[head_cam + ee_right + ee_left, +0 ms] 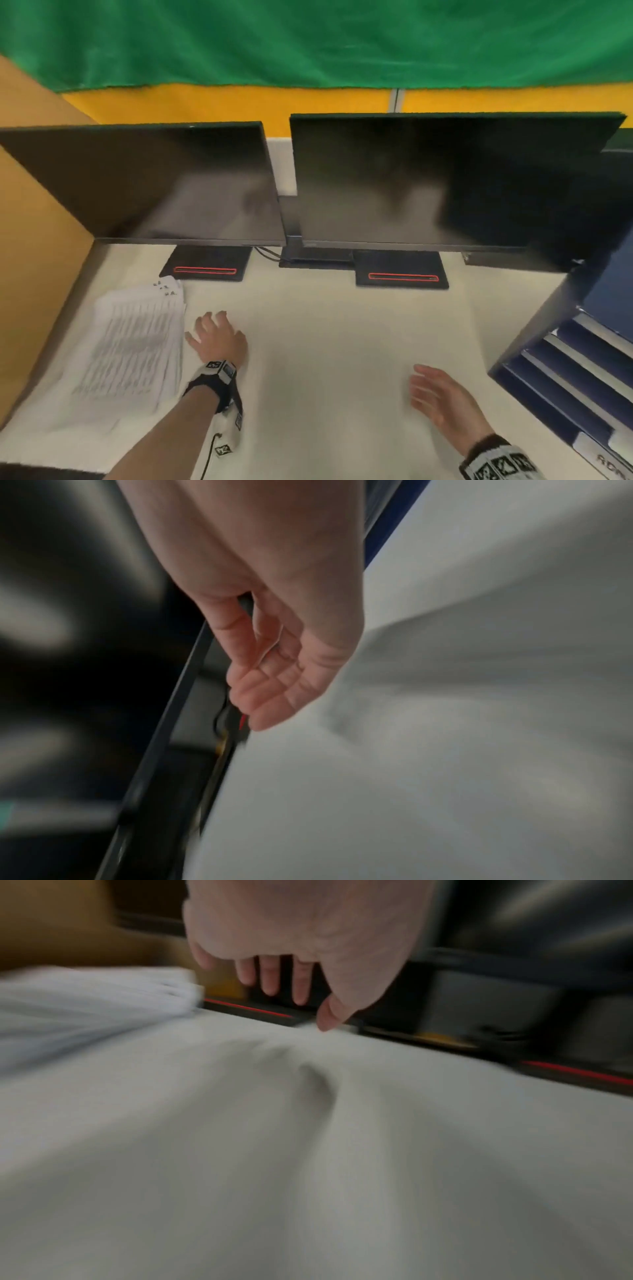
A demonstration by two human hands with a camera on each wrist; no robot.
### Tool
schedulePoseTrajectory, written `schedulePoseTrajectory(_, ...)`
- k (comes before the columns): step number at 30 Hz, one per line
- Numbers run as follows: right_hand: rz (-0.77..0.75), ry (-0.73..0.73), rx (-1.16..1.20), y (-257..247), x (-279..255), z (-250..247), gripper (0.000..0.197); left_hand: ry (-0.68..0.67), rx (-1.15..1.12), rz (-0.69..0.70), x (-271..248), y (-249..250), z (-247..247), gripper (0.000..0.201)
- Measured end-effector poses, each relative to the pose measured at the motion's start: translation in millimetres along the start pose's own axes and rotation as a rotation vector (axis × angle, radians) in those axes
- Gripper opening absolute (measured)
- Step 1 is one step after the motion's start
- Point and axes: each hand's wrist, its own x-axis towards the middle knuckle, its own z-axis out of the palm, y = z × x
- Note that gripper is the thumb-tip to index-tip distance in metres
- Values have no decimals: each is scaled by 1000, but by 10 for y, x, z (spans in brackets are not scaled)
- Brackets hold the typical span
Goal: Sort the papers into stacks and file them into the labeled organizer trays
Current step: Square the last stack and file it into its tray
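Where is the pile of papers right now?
In the head view the papers lie on the left of the desk, just left of the left hand and in front of the left monitor.

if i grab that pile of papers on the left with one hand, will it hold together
Probably not. The pile of papers looks loose, its sheets fanned unevenly at the far edge, so they would likely slide apart. Thin sheets would likely droop where unsupported. The left hand beside it holds nothing.

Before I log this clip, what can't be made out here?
- Paper stack: print blurred in head view; a smear in left wrist view.
- Organizer trays: cut by the right edge; label unreadable.
- Left hand, right hand: desk contact unclear, motion blur.
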Motion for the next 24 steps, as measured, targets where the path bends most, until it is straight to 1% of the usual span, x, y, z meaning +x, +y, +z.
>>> schedulePoseTrajectory(2,48,-94,-126,120,109,271,22,-30,73,-184,178,-453,-3,79)
schedulePoseTrajectory(3,70,-127,-170,174,152,376,22,-49,44,-258,223,-652,0,88)
schedulePoseTrajectory(4,89,-149,-213,212,189,481,23,-64,-1,-321,253,-822,18,94)
schedulePoseTrajectory(5,106,-170,-246,243,224,568,23,-90,-38,-379,274,-935,48,95)
schedulePoseTrajectory(6,117,-179,-286,257,258,641,23,-128,-48,-417,279,-1026,73,89)
schedulePoseTrajectory(7,121,-190,-314,263,290,708,23,-166,-35,-423,282,-1059,82,80)
schedulePoseTrajectory(9,117,-207,-366,258,325,815,23,-275,76,-399,279,-1018,48,64)
schedulePoseTrajectory(10,112,-215,-392,250,329,851,23,-315,109,-379,278,-992,32,58)
schedulePoseTrajectory(12,93,-228,-439,223,333,902,24,-367,204,-368,274,-960,19,53)
schedulePoseTrajectory(13,88,-228,-452,212,334,928,25,-368,255,-337,265,-976,12,53)
schedulePoseTrajectory(15,85,-233,-468,199,328,968,25,-321,351,-247,284,-1049,22,49)
schedulePoseTrajectory(17,80,-238,-487,191,325,982,26,-288,314,-147,319,-1105,-28,40)
schedulePoseTrajectory(19,79,-240,-500,202,337,983,26,-273,240,-36,310,-999,-98,32)
schedulePoseTrajectory(21,75,-231,-506,222,349,1009,25,-278,184,88,255,-713,-116,32)
schedulePoseTrajectory(22,76,-222,-508,236,365,1023,24,-302,169,146,184,-515,-88,33)
schedulePoseTrajectory(24,85,-201,-505,259,398,1059,24,-345,156,297,-58,-65,4,36)
